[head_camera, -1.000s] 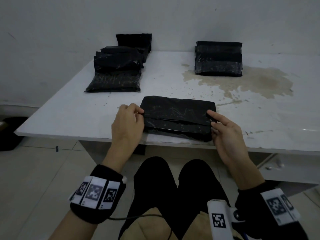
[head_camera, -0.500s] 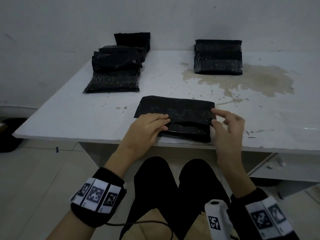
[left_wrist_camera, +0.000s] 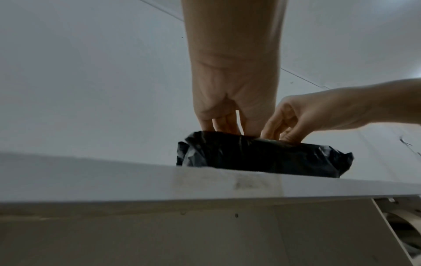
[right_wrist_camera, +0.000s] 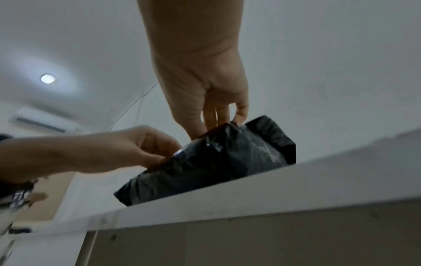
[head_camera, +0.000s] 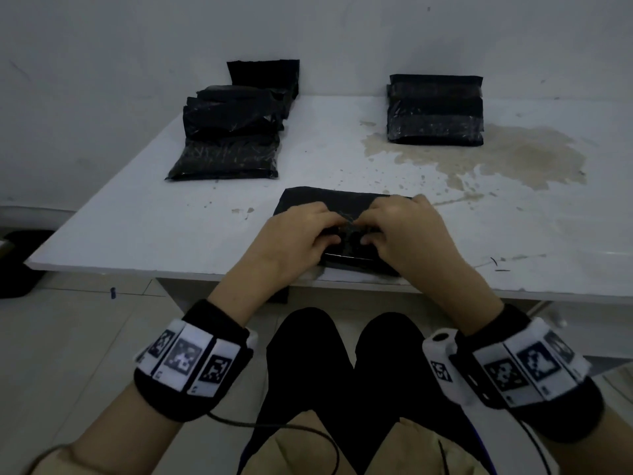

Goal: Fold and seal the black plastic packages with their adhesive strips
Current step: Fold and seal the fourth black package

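Both hands have come in from the ends of the flat black plastic package (head_camera: 329, 204) at the white counter's (head_camera: 144, 228) near edge. Left hand (head_camera: 294, 234) and right hand (head_camera: 399, 231) meet mid-flap, fingers curled, pinching plastic. Likely pressing the seal.

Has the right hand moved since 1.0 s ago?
Yes. The right hand has moved left from the package's right end to its middle, beside the left hand.
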Motion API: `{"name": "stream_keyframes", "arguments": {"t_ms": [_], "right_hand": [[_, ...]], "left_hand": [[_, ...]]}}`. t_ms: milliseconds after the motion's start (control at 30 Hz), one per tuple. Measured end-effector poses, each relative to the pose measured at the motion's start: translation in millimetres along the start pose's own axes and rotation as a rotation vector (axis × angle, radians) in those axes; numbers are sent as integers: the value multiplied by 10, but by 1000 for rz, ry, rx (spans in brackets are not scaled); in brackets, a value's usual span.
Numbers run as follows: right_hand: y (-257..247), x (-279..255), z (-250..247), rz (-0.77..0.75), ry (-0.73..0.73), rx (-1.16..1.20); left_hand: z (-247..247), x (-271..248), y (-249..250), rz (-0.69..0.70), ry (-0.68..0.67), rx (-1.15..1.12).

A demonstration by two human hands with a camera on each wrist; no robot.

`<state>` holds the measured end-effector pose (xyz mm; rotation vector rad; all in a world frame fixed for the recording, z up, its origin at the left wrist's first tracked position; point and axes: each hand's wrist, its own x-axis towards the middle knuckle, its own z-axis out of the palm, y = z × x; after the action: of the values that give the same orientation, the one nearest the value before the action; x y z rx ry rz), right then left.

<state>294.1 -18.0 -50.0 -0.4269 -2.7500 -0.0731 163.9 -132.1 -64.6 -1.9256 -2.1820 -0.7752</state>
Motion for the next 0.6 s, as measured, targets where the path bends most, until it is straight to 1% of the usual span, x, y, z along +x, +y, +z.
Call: {"name": "stream_keyframes", "arguments": {"t_ms": [33,67,100,200,233,300,400,600], "right_hand": [[22,20,47,-98,56,-15],[46,13,88,-160,117,-2],[65,0,110,-185,168,22],[115,-42,117,-140,223,129],[128,-51,123,-134,243,159],[124,-78,155,-162,268,170],[81,-157,244,-187,318,179],[-5,-307,351,-113,462,329]], "left_hand": [[0,25,-10,12,-27,33],[-5,46,-11,30,-42,67],[-14,58,-8,64,-37,94],[-41,68,0,190,22,148],[-35,69,-7,219,61,156],[-4,75,-18,248,129,160],[40,61,-57,259,183,147],[29,-2,-191,326,248,130]]}}
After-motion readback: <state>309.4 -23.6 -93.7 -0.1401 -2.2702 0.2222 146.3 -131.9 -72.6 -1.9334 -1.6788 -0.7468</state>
